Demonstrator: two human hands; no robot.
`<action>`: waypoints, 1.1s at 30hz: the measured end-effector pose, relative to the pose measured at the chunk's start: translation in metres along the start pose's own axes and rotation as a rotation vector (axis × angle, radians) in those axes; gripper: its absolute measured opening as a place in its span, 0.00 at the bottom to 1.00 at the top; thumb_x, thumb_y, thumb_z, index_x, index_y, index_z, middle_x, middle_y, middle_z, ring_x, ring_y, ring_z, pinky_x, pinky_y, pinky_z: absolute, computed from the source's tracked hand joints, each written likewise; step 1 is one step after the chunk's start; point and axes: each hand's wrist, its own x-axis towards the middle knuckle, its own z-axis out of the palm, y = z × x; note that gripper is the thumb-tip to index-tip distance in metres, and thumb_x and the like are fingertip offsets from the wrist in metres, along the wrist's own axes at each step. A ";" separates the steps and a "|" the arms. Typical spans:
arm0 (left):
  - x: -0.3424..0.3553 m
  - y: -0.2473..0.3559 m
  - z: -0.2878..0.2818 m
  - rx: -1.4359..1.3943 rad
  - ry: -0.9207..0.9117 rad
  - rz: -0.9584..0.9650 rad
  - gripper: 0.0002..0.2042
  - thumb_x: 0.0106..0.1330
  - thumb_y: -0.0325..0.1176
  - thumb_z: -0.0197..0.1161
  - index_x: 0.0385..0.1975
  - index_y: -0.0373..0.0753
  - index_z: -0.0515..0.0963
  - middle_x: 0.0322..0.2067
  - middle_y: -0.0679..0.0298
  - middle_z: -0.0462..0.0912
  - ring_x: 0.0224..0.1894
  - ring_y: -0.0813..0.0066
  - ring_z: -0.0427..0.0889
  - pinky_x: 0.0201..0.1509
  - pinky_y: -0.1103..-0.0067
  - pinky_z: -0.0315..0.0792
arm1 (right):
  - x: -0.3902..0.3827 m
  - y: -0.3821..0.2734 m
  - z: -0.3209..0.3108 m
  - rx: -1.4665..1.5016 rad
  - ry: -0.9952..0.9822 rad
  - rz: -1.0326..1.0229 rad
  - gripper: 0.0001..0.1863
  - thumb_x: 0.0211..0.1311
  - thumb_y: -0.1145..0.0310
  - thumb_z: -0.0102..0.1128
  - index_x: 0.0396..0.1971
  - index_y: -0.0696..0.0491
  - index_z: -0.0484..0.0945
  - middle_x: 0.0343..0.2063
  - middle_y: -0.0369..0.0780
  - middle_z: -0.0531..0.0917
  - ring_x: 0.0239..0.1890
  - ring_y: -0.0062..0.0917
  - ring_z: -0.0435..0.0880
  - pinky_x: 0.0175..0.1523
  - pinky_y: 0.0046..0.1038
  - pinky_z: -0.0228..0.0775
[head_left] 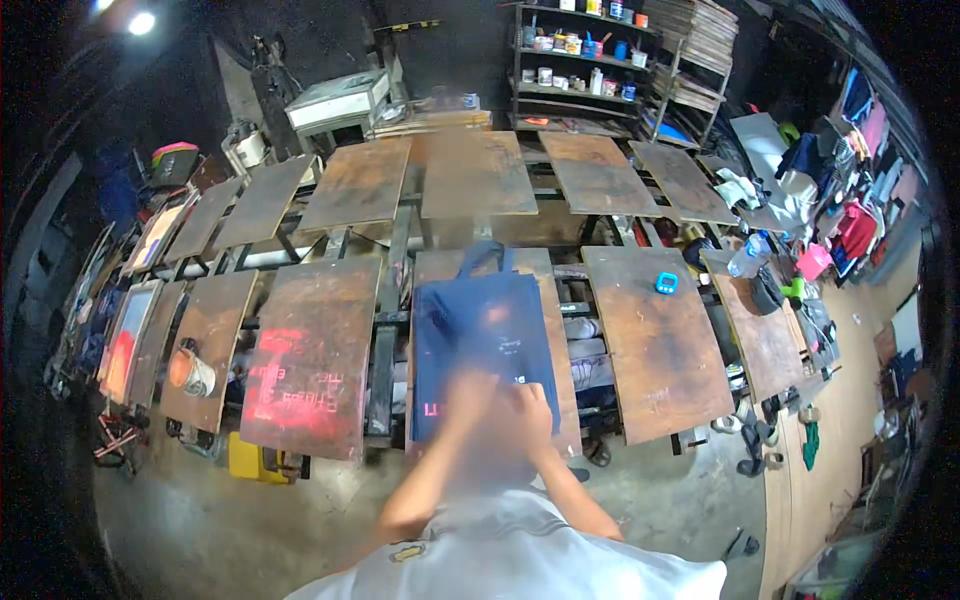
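Observation:
A dark blue tote bag lies flat on a wooden board straight ahead, its handles toward the far side. It bears small pale print and some pink marks. Over the bag's lower part is my left hand, so smeared that its fingers cannot be made out. Close beside it, my right hand is closed, its fingers curled over the lower right part of the bag. Whatever may be in those fingers is hidden. A blurry patch runs down the middle of the picture and veils the space between the hands.
Two rows of wooden boards rest on dark frames, one stained pink. A blue timer sits on the board to the right, a pail at left. Shelves with paint tubs stand behind; clothes hang at far right.

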 end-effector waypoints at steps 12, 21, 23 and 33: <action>0.002 -0.026 -0.034 -0.265 -0.046 -0.139 0.19 0.67 0.36 0.68 0.19 0.36 0.69 0.15 0.72 0.70 0.16 0.86 0.65 0.20 0.81 0.61 | 0.030 0.036 0.002 -0.363 0.357 -0.004 0.11 0.59 0.71 0.65 0.40 0.59 0.80 0.35 0.47 0.83 0.40 0.38 0.81 0.46 0.35 0.72; 0.013 -0.016 -0.077 -0.367 -0.120 -0.142 0.18 0.68 0.35 0.65 0.19 0.36 0.67 0.14 0.71 0.67 0.18 0.87 0.64 0.20 0.79 0.60 | 0.013 -0.039 0.044 0.048 -0.086 -0.050 0.19 0.54 0.63 0.71 0.41 0.59 0.82 0.38 0.48 0.84 0.44 0.42 0.82 0.50 0.38 0.73; 0.017 -0.008 -0.085 -0.462 -0.187 -0.362 0.17 0.68 0.35 0.65 0.20 0.35 0.70 0.15 0.70 0.70 0.20 0.87 0.67 0.23 0.81 0.63 | 0.006 -0.045 0.054 0.037 -0.125 0.006 0.19 0.53 0.64 0.71 0.40 0.60 0.82 0.36 0.49 0.84 0.40 0.42 0.83 0.46 0.37 0.74; 0.013 -0.088 -0.058 -0.646 0.013 -0.488 0.11 0.71 0.36 0.62 0.43 0.34 0.77 0.33 0.68 0.80 0.32 0.83 0.77 0.36 0.84 0.72 | -0.002 -0.061 0.056 0.040 -0.126 -0.072 0.09 0.59 0.69 0.64 0.32 0.60 0.84 0.34 0.48 0.84 0.37 0.45 0.83 0.45 0.36 0.75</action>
